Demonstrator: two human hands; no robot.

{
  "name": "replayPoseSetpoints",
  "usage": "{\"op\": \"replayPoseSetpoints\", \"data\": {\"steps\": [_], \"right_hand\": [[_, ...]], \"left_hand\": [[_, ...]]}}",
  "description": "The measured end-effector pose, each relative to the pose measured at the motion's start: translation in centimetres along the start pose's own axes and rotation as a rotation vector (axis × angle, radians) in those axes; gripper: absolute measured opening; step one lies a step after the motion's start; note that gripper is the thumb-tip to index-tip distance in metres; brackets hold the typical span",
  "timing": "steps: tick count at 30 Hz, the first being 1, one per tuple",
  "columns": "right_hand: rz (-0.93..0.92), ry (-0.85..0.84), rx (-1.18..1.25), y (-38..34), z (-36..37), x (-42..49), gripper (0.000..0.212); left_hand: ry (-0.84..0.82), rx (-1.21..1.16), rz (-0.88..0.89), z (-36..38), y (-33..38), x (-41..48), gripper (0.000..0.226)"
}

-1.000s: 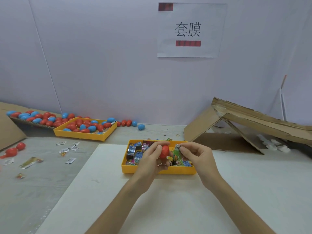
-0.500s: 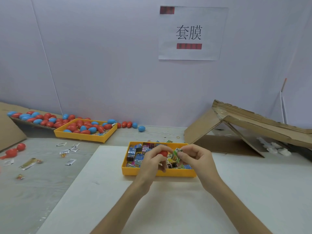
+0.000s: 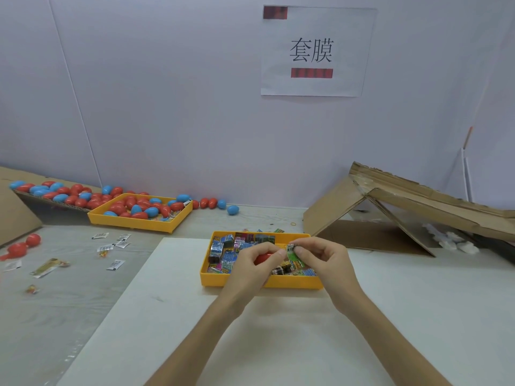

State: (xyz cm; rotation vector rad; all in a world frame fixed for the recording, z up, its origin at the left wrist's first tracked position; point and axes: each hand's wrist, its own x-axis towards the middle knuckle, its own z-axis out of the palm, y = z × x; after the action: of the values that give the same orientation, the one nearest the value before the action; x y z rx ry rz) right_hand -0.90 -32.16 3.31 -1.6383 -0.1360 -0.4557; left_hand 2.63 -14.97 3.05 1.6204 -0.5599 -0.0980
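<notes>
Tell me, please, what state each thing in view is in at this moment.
left hand: gripping the red egg
red egg: held, mostly covered by fingers
right hand: pinching the green packet
green packet: held between the two hands
near tray: holding coloured packets
far tray: heaped with red and blue eggs
cardboard box: torn open, propped aslant

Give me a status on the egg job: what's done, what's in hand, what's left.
Done: cannot tell. Red and blue eggs fill the far yellow tray; whether finished or waiting is unclear. In hand: the left hand holds a red egg, and the right hand pinches a green packet beside it, above the near yellow tray. Left: that tray holds many packets, and more eggs along the wall.
</notes>
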Motion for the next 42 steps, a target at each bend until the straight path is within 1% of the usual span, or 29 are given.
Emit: {"op": "replayPoseSetpoints", "data": {"steps": [5,9,12,14,19,23,29,34,36,42], "right_hand": [[-0.003,-0.031,-0.012,0.06,0.16,-0.09,0.017],[-0.027,-0.032,0.021,0.19,0.19,0.03,0.019],[-0.017,-0.035,0.061,0.23,-0.03,0.18,0.019],[-0.012,-0.036,0.067,0.2,-0.09,0.22,0.018],[-0.053,-0.032,0.037,0.0,0.01,0.03,0.013],[-0.081,-0.077,-0.02,-0.03,0.1,-0.15,0.006],[-0.075,-0.086,-0.053,-0.15,0.4,-0.33,0.006],[-0.049,-0.075,-0.049,-0.26,0.4,-0.25,0.017],[-0.042,-0.077,-0.043,-0.32,0.37,-0.27,0.017],[-0.04,-0.074,-0.046,-0.46,0.14,-0.33,0.013]], "left_hand": [[0.035,0.032,-0.011,0.01,-0.22,-0.13,0.007],[0.053,-0.036,-0.071,0.2,-0.32,-0.14,0.014],[0.063,-0.062,-0.083,0.2,-0.3,-0.11,0.007],[0.067,-0.063,-0.079,0.21,-0.31,-0.11,0.008],[0.105,-0.076,-0.074,0.13,-0.34,-0.09,0.01],[0.142,-0.089,-0.058,0.03,-0.4,-0.02,0.009],[0.154,-0.086,-0.047,0.08,-0.32,0.01,0.008],[0.191,-0.114,-0.061,-0.03,-0.2,0.06,0.01],[0.188,-0.125,-0.056,-0.03,-0.21,0.11,0.012],[0.182,-0.121,-0.041,0.07,-0.31,0.04,0.008]]}}
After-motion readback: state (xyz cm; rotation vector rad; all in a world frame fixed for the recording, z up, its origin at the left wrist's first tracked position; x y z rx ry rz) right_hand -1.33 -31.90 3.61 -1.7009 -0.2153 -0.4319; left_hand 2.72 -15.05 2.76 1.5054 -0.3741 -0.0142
